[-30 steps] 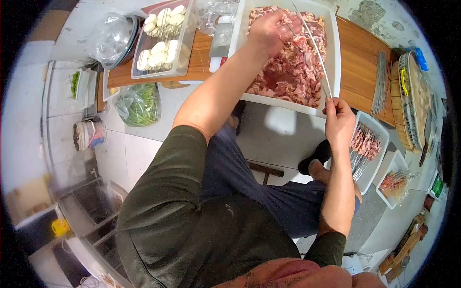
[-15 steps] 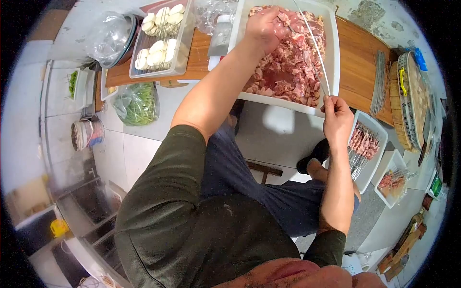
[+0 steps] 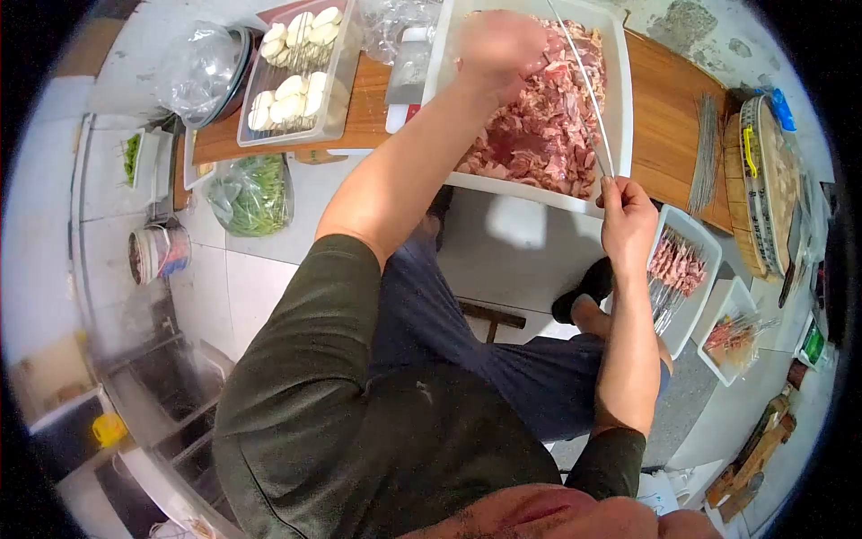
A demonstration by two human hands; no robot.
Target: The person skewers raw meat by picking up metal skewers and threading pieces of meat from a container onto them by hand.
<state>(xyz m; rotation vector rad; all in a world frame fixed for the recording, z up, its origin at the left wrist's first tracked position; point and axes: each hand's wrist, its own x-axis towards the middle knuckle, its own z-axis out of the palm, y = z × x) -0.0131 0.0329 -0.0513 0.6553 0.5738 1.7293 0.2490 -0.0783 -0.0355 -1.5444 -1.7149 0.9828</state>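
Left hand (image 3: 503,43): blurred above meat (image 3: 539,135), grip cannot be told | Right hand (image 3: 628,220): pinching skewer (image 3: 582,89) by its near end | Tub (image 3: 620,108): on desk (image 3: 664,117), holding meat

dark olive-green top (image 3: 458,440) with 2 sleeves (image 3: 310,296) ending near the elbows, 1 curved seam (image 3: 256,490) at the side and 1 small pale mark (image 3: 425,388) on the front; dark blue shorts (image 3: 530,364); black shoe (image 3: 588,283); forearms (image 3: 628,350) bare.

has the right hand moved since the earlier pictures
No, not noticeably: the right hand is still at the near right corner of the white meat tub, as in both earlier pictures.
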